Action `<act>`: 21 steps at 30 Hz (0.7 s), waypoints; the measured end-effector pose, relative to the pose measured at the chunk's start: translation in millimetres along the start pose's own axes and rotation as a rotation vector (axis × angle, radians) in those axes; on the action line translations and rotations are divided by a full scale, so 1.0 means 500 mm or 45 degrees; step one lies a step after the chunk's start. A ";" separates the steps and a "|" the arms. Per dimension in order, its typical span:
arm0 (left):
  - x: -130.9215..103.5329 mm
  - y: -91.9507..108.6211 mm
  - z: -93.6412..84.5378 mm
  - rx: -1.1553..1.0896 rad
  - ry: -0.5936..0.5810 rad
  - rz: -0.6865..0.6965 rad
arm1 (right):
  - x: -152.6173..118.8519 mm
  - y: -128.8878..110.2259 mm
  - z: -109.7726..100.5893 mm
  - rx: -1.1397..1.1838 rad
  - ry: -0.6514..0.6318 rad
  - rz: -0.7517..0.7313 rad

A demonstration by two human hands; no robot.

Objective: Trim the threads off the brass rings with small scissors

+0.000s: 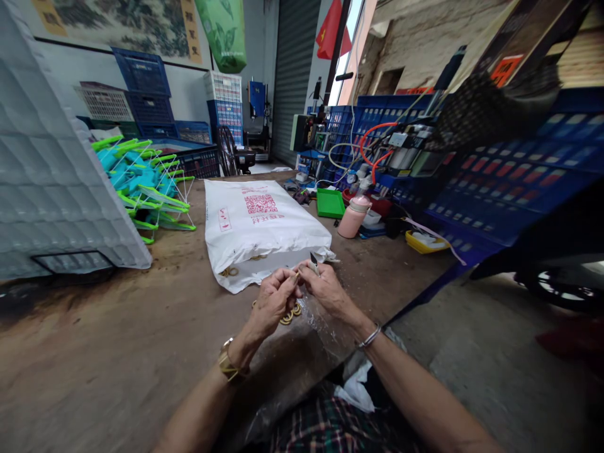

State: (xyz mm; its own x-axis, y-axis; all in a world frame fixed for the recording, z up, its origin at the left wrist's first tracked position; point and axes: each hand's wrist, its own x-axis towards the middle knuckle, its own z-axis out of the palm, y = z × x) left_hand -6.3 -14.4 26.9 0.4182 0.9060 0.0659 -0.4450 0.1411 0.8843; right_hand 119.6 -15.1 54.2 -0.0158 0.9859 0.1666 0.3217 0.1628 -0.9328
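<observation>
Brass-coloured rings (289, 316) lie in a small heap on the tabletop (117, 352) just under both hands, beside a clear plastic bag (321, 327) and before the white sack (259, 226). Left hand (274, 302) pinches a small yellowish piece at its fingertips while the right hand (325, 290) pinches a little dark blade-like tool against it, wrists raised and nearly touching. A slip of that tool could, I judge, nick a finger or flick the piece away.

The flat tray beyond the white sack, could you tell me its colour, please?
Bright green tray, clearest in the head view.
</observation>
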 end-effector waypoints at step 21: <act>0.006 -0.019 -0.010 -0.227 -0.102 0.095 | -0.011 0.010 -0.015 -0.429 0.100 -0.172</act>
State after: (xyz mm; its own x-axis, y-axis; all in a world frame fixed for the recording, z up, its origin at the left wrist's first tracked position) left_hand -5.0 -10.9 16.4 0.4371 0.8830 0.1712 -0.6075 0.1494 0.7802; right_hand 128.2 -19.9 51.2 -0.0108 0.9482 0.3176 0.6156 0.2565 -0.7452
